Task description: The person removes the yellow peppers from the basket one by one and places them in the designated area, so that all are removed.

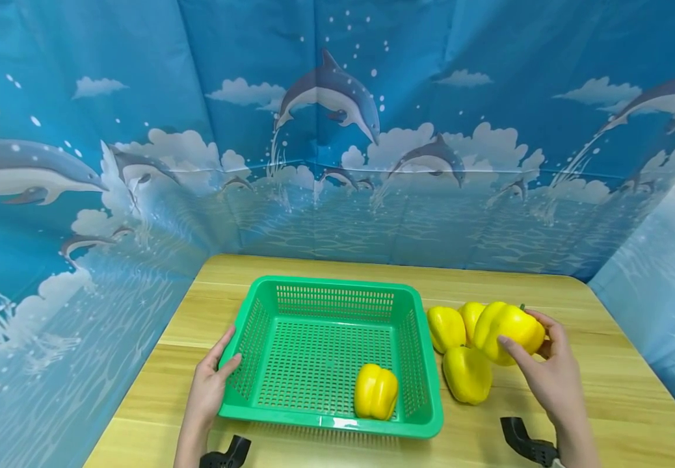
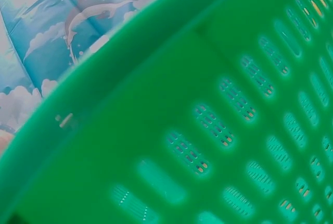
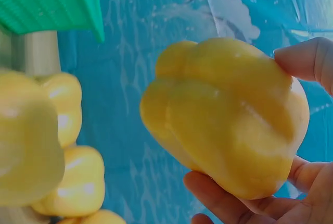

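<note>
In the head view my right hand [image 1: 554, 370] grips a yellow bell pepper [image 1: 504, 331] with a short green stem, thumb on the near side and fingers round the far side. The right wrist view shows this bell pepper [image 3: 229, 114] up close between thumb and fingers. My left hand [image 1: 211, 380] holds the left side of a green plastic basket [image 1: 337, 426], its thumb over the rim. Inside the basket, near its front right corner, lies another yellow bell pepper [image 1: 376, 392]. The basket's slotted wall [image 2: 156, 109] fills most of the left wrist view.
Loose yellow bell peppers [image 1: 467, 376] cluster on the wooden table [image 1: 595, 383] just right of the basket, beside and below the held one. A blue curtain [image 1: 337, 214] printed with dolphins hangs behind the table and along both sides.
</note>
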{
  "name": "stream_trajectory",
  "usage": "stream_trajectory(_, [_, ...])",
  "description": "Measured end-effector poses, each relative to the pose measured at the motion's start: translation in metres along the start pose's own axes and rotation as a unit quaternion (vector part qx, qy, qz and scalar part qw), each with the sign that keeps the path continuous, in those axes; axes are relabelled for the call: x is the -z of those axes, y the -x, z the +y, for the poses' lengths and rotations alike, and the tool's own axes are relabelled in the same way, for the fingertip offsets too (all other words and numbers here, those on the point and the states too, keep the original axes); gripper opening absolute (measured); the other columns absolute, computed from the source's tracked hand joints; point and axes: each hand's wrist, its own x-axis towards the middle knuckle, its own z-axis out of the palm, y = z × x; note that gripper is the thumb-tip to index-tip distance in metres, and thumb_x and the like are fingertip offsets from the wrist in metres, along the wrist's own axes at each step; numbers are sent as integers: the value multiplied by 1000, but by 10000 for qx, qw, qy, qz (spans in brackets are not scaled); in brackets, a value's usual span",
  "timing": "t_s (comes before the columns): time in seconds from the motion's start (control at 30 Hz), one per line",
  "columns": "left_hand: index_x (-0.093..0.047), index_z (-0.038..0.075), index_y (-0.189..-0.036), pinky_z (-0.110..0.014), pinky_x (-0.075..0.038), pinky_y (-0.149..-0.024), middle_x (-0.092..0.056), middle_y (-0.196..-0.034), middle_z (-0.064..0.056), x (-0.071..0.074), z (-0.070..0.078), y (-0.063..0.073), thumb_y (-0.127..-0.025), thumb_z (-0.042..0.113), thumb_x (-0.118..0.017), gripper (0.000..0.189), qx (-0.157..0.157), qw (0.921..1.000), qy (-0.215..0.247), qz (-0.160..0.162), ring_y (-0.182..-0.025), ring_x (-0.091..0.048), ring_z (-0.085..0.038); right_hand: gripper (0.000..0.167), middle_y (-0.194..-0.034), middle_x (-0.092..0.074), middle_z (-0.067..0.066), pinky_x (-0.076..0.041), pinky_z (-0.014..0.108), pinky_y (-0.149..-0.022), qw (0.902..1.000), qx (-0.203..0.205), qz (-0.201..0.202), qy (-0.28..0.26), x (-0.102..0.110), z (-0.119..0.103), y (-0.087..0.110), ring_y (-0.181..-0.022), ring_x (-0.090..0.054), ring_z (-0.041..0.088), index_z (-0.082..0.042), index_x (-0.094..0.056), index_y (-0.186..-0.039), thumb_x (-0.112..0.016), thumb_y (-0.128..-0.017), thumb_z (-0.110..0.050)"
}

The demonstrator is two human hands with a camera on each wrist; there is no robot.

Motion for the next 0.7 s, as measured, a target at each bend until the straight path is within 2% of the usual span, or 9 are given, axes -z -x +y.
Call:
stream_trajectory(0.2, [-31,10,-149,-55,-6,-111,-20,-155,-4,0,0,1,-99,7,-49,54,-21,10000,58,-11,-142,-5,-26,79,-133,-31,18,-45,15,-58,9992,-407,56,16,7,15,-1,-84,-43,9,1,-19,-146,-67,-90,-24])
stream_trajectory(0.33, [-31,11,-149,-55,-6,-111,-20,-154,-3,0,-1,1,-99,8,-49,54,-31,10000,83,-29,-142,-5,-26,80,-133,-31,22,-43,15,-56,9984,-530,57,186,11,26,-2,-83,-41,16,3,-17,-146,-67,-90,-26])
stream_trajectory(0.57, [-31,11,-149,-55,-6,-111,-21,-154,-2,0,-1,1,-99,8,-50,54,-80,9999,117,-37,-142,-5,-26,86,-137,-27,35,-41,14,-53,9966,-559,-119,589,20,46,-4,-95,-45,40,7,-13,-146,-66,-89,-30])
stream_trajectory(0.7, [-31,11,-149,-55,-6,-111,-21,-154,-2,0,-1,1,-99,8,-50,54,-30,9999,112,-9,-142,-5,-25,85,-135,-29,37,-38,13,-54,9957,-359,-217,821,21,57,-7,-97,-45,43,11,-15,-143,-67,-89,-28])
